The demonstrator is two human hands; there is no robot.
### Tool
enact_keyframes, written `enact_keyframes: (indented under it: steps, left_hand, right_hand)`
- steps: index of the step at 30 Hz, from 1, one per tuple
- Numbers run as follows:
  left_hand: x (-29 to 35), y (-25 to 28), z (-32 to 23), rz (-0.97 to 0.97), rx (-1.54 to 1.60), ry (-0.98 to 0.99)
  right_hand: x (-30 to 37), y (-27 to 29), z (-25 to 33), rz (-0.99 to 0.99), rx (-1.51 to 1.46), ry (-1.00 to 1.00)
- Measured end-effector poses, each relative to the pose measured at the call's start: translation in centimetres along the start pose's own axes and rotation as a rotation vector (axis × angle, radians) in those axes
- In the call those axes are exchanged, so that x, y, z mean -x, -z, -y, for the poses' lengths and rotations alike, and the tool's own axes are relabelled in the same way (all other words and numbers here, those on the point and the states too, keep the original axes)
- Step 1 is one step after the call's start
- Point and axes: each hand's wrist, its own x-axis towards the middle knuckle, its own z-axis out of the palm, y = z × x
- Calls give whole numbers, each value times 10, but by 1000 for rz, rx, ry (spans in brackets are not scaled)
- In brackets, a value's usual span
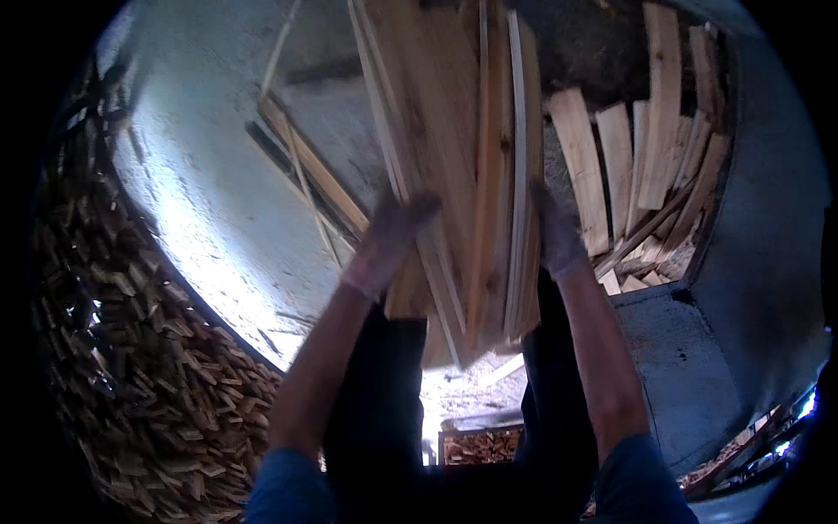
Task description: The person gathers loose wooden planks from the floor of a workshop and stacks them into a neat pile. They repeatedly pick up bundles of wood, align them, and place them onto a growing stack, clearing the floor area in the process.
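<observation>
1. Dim woodshed or yard setting: a curved wall of stacked split brown wood pieces (148, 349) is filling the left edge, and a pale grey concrete floor (209, 201) is catching bright light beside it.
2. A few thin loose wooden laths (305, 175) are lying on that floor, just left of centre.
3. The left hand (388, 240), in a pale worn glove, is pressing flat against the left face of a bundle of long, thin, light-brown wooden slats (463, 157), fingers spread upward over the wood.
4. The bundle is sitting at centre frame, held up in front of the person between both hands, its length running away toward the top edge and its near ends fanning out unevenly.
5. The right hand (559, 236), also gloved, is clamping the bundle's right face; both hands are squeezing inward, not hooking underneath.
6. Handling judgement: each slat looks light and stiff, but together they are probably fairly heavy and loose, liable to slide past one another or splinter. Gripping near the middle of the length, with one palm under the stack, seems safer.
7. Farther right, a row of pale flat wooden boards (646, 148) is lying side by side on the ground.
</observation>
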Motion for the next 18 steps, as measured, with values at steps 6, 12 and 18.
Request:
enact_keyframes:
  steps: [6, 12, 18]
  left_hand:
    - [182, 18, -7, 60, 175, -84]
    - [351, 49, -43, 57, 201, -308]
    - [402, 73, -61, -84, 123, -504]
  right_hand:
    - [197, -17, -1, -9, -127, -153]
    - [330, -42, -4, 267, -95, 0]
    - [454, -116, 96, 310, -153, 17]
